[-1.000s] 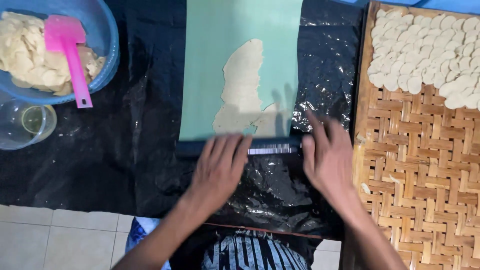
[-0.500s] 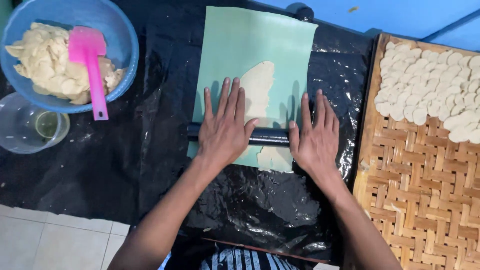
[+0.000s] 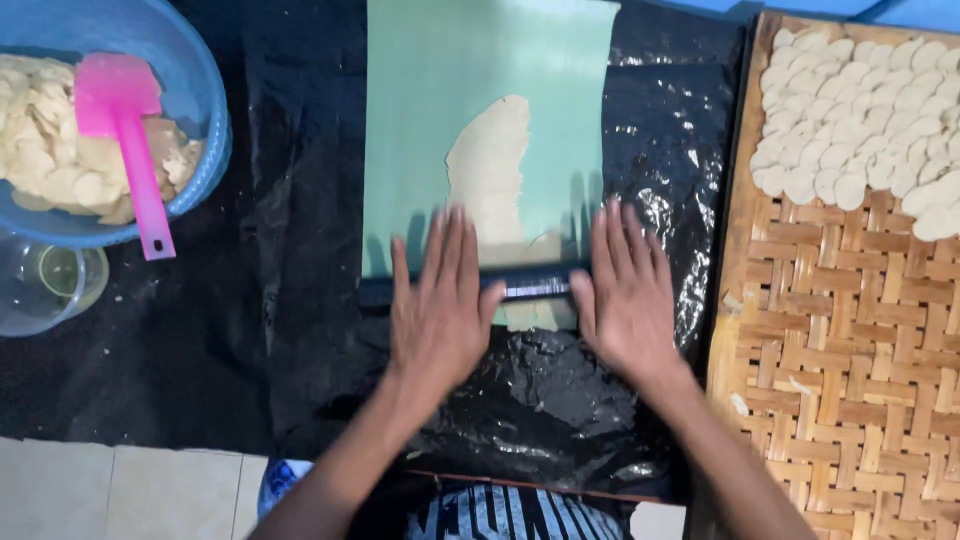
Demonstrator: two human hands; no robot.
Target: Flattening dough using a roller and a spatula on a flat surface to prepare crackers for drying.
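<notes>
A dark rolling pin [image 3: 528, 287] lies crosswise near the front edge of a pale green mat [image 3: 430, 130]. My left hand [image 3: 440, 305] presses flat on its left part, fingers spread. My right hand [image 3: 628, 295] lies flat on its right part. A thin strip of pale dough [image 3: 490, 175] stretches up the mat from under the pin, and a bit of dough [image 3: 528, 316] shows below it. Both palms rest on the pin rather than gripping it.
Black plastic sheeting [image 3: 290, 250] covers the surface. A blue bowl [image 3: 205, 110] at the left holds dough pieces and a pink spatula [image 3: 130, 140]. A clear cup [image 3: 45, 285] stands beneath it. A woven bamboo tray [image 3: 850, 350] at the right carries several small round dough discs [image 3: 860, 130].
Both hands rolled the pin from the mat's front edge up over the dough, then drew it a little back toward me. The dough strip looks flatter and longer.
</notes>
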